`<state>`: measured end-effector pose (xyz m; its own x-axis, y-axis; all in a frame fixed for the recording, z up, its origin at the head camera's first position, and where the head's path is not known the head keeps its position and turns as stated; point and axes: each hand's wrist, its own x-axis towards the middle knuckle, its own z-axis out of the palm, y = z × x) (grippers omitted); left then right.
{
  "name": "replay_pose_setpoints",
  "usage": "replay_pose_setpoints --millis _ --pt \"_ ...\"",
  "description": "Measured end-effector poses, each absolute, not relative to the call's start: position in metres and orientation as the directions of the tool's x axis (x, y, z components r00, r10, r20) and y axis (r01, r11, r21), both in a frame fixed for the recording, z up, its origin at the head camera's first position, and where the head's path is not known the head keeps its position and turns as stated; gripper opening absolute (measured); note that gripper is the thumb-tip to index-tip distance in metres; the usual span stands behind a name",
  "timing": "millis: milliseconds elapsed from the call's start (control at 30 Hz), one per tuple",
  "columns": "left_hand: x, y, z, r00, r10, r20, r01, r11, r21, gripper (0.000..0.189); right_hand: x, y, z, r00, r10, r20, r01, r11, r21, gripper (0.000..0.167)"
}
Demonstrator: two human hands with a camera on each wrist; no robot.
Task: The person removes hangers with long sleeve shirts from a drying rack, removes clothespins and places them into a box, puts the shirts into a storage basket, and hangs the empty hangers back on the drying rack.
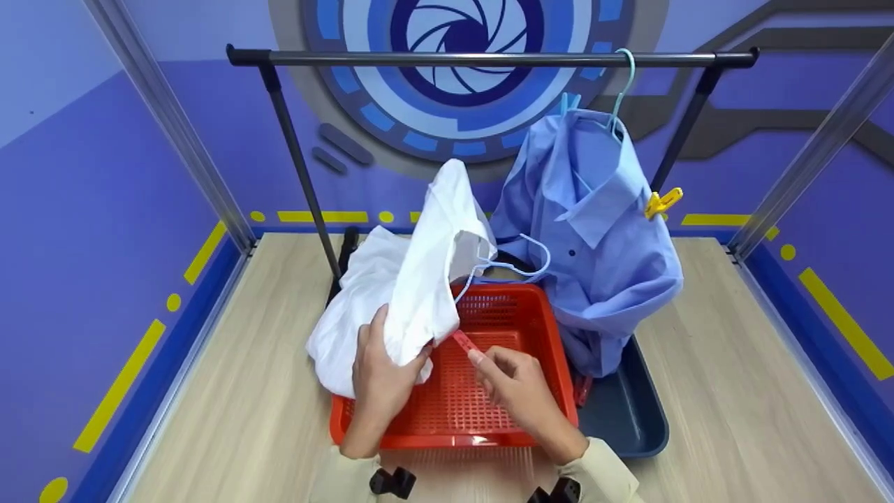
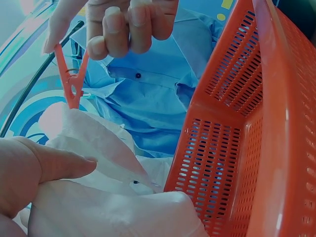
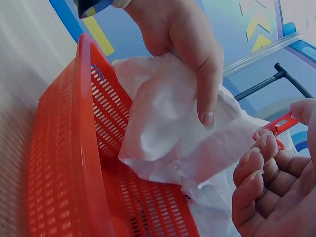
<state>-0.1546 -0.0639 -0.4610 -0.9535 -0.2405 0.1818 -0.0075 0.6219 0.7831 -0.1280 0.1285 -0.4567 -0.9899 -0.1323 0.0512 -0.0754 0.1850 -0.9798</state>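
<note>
My left hand (image 1: 387, 377) grips a white shirt (image 1: 426, 279) by its edge, over the left part of a red basket (image 1: 454, 441). A light blue hanger (image 1: 544, 262) sticks out of the shirt's opening, its hook to the right. Between thumb and fingers, my right hand (image 1: 517, 384) pinches the handles of a red clothespin (image 1: 464, 341). In the left wrist view the clothespin's (image 2: 73, 88) tip meets the white cloth (image 2: 94, 131); whether it bites the cloth I cannot tell. The left thumb (image 3: 207, 98) lies along the fabric in the right wrist view.
A blue shirt (image 1: 601, 258) hangs from the black rail (image 1: 447, 60) at the right on a light blue hanger (image 1: 623, 84), with a yellow clothespin (image 1: 662, 203) at its shoulder. Beneath it stands a dark tray (image 1: 628, 412), beside the basket. Patterned walls enclose the wooden table (image 1: 237, 391).
</note>
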Motion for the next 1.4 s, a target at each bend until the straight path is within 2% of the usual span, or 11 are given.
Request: replay_pose_setpoints --millis 533,967,1400 --pt "-0.155 -0.065 -0.461 -0.958 -0.236 0.160 -0.022 0.621 0.783 0.085 -0.131 0.145 -0.458 -0.998 -0.042 0.052 -0.058 0.157 -0.986 0.037" --pt "-0.154 -0.066 -0.462 -0.943 -0.236 0.237 0.045 0.613 0.789 0.084 -0.134 0.162 -0.462 -1.000 0.008 0.026 -0.024 0.145 -0.989 0.037" --pt "-0.154 -0.067 -0.460 -0.953 -0.236 0.189 0.004 0.614 0.790 0.085 -0.138 0.179 -0.468 -0.998 0.062 0.022 -0.012 0.155 -0.988 0.041"
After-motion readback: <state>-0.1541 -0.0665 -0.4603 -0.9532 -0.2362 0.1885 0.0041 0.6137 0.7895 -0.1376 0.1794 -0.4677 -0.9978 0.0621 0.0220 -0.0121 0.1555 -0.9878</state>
